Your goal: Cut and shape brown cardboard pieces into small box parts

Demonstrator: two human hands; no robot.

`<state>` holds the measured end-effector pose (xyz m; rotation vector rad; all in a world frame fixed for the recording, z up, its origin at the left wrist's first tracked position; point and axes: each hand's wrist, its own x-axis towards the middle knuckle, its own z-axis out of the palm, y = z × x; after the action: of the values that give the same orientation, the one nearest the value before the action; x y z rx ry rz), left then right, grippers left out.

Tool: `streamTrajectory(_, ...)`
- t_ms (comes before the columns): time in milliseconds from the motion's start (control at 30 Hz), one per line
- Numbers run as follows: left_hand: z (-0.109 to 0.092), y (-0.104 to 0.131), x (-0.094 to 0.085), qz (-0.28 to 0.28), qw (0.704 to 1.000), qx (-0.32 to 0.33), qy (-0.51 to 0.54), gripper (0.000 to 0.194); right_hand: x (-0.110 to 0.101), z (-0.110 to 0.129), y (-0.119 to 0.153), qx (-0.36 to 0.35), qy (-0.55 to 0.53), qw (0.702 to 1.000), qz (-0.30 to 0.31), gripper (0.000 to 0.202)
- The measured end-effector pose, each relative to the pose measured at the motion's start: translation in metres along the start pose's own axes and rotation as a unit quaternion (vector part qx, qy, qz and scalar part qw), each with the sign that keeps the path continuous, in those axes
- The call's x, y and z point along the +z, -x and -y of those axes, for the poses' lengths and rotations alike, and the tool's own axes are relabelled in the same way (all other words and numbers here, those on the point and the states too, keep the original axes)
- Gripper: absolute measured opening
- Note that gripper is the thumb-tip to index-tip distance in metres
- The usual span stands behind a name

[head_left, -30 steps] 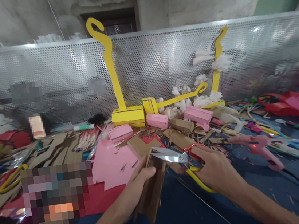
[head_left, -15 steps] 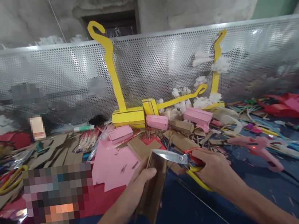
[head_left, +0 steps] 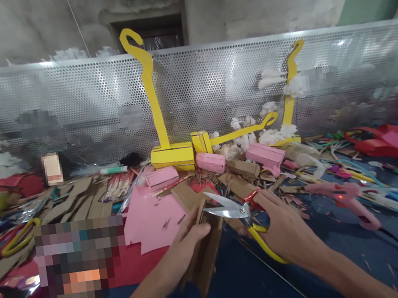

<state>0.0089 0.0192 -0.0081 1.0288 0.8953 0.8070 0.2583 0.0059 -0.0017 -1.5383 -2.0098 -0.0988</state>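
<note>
My left hand (head_left: 192,235) is closed around a folded piece of brown cardboard (head_left: 207,253), its thumb along the near face. The cardboard is bent lengthwise like a trough and tilts up away from me. In my right hand (head_left: 276,222) are scissors (head_left: 242,210) with one red and one yellow handle. Their blades are apart and point left, at the upper end of the cardboard; whether they touch it I cannot tell. Beyond my hands lie a pink sheet (head_left: 151,218), a flat brown cardboard piece (head_left: 187,199) and small cardboard scraps.
Yellow hooked cardboard shapes (head_left: 155,110) and pink boxes (head_left: 264,154) stand before a perforated metal screen (head_left: 193,81). A pink glue gun (head_left: 352,195) with a black cord lies on the right. Cardboard strips (head_left: 77,199) and another yellow-handled tool (head_left: 22,238) are on the left.
The scissors have gone from nearly closed blades to spread blades, and their handles have parted. My left hand keeps its hold on the cardboard. The view has shifted slightly.
</note>
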Motion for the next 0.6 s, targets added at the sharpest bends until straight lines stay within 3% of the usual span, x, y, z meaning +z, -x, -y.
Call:
streamTrajectory(200,-0.0006,0.0034,0.0013,-0.001,1.0,-0.002,-0.029,0.079,0.0008,0.0041,0.0004,-0.001,-0.016,1.0,0.017,0.033)
streamTrajectory(600,-0.0046,0.0071,0.0025,0.004,0.999,0.003,-0.037,0.071,0.001,0.0046,-0.0003,-0.007,-0.035,0.999,0.022,0.027)
